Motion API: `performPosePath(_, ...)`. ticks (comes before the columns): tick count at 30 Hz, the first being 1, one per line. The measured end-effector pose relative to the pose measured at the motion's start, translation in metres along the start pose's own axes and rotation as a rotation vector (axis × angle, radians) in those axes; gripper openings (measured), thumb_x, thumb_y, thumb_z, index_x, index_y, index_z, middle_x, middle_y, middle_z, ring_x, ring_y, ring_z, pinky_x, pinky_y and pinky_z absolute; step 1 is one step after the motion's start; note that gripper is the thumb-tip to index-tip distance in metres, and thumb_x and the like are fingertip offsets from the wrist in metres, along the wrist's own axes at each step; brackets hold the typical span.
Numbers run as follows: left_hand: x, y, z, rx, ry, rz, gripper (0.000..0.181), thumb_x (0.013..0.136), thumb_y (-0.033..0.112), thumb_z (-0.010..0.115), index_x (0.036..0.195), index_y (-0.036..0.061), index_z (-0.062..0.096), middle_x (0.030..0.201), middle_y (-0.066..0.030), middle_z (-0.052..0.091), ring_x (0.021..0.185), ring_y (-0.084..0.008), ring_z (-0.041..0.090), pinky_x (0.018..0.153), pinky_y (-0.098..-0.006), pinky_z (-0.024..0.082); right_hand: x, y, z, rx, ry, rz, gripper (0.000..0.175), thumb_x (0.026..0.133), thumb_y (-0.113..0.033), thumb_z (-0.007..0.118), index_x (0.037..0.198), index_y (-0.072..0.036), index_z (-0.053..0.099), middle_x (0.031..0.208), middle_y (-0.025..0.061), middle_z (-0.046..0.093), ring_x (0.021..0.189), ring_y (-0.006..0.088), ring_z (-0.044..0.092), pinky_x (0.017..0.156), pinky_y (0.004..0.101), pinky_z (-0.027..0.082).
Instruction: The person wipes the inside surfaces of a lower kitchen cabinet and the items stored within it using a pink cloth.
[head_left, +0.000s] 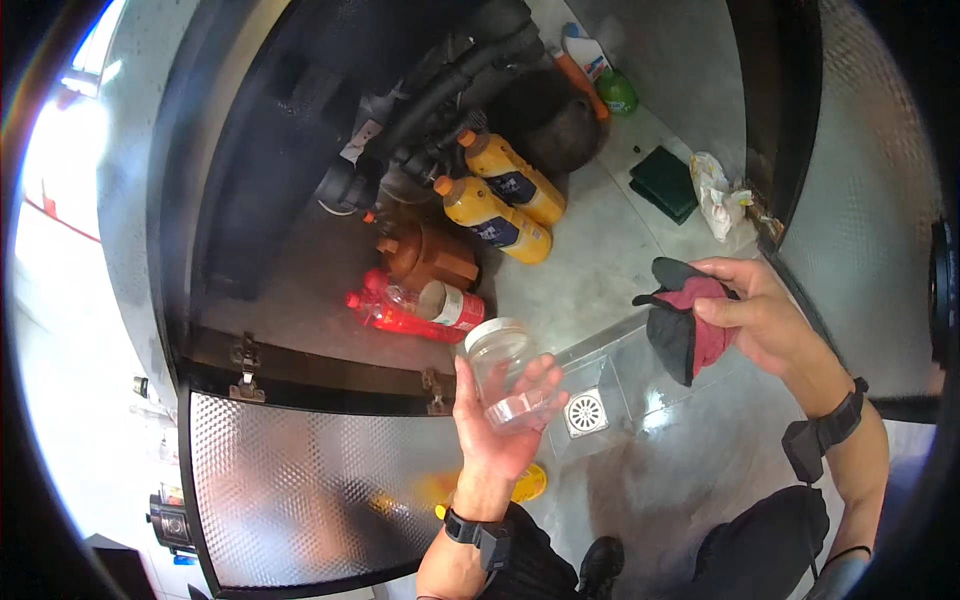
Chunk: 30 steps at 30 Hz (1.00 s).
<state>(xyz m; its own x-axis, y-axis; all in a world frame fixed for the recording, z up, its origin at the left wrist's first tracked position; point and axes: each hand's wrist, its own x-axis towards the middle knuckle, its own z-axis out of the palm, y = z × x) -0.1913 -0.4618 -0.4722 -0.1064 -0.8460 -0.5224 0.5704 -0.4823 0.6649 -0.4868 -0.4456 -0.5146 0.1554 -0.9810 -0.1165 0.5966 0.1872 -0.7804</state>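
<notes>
My left hand (501, 435) holds up a clear jar (510, 375) with a white lid, its palm and fingers around the lower part. To the right, my right hand (750, 315) pinches a folded black and dark pink cloth (697, 322) between thumb and fingers. The jar and the cloth are apart. Just beyond the jar, bottles with red caps and a red label (442, 322) lie near a brown jug (427, 259) inside an open cabinet. Two yellow bottles with orange caps (499, 217) lie farther in.
Black pipes (450, 82) run through the cabinet. Deeper in are a green bottle (618, 93), dark green scouring pads (664, 184) and a crumpled plastic bag (718, 199). A textured glass door (315, 487) stands open at lower left. A floor drain (586, 412) lies between my hands.
</notes>
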Motion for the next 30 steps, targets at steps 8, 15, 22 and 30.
performPosePath(8,0.013,-0.008,0.009,-0.020,-0.131,-0.025,0.065,0.087,0.067,0.051,0.123,0.0140,0.048,0.115,-0.0210,0.061,0.099,-0.0326,0.061,0.084,-0.0457,0.047,-0.003,-0.061,0.024,0.009,0.116,-0.122,0.056,0.084,-0.003,0.069,0.133,0.003,0.043,0.119,0.0122,0.058,0.107,0.0198,0.060,0.094,0.0347,0.049)
performPosePath(15,-0.069,0.031,0.061,0.025,-0.117,-0.158,0.064,0.093,0.062,0.042,0.135,0.0130,0.043,0.114,-0.0185,0.062,0.098,-0.0298,0.062,0.079,-0.0432,0.051,0.016,-0.136,0.159,0.286,0.056,-0.250,0.069,0.079,0.007,0.064,0.141,-0.002,0.035,0.123,0.0121,0.057,0.111,0.0225,0.057,0.101,0.0380,0.042)
performPosePath(22,-0.180,0.077,0.053,-0.042,0.018,-0.325,0.061,0.095,0.057,0.043,0.129,0.0064,0.049,0.105,-0.0106,0.063,0.094,-0.0235,0.063,0.078,-0.0385,0.052,0.054,-0.146,0.238,0.717,0.087,-0.513,0.032,0.085,0.003,0.055,0.116,-0.004,0.058,0.117,0.0067,0.062,0.112,0.0223,0.056,0.100,0.0355,0.043)
performPosePath(30,-0.258,0.135,0.072,-0.063,0.158,-0.422,0.061,0.095,0.055,0.044,0.128,0.0037,0.049,0.104,-0.0104,0.063,0.094,-0.0228,0.063,0.078,-0.0373,0.051,0.055,-0.117,0.263,0.739,0.269,-0.163,0.030,0.092,-0.022,0.055,0.119,-0.010,0.058,0.123,0.0030,0.060,0.117,0.0207,0.053,0.104,0.0399,0.039)
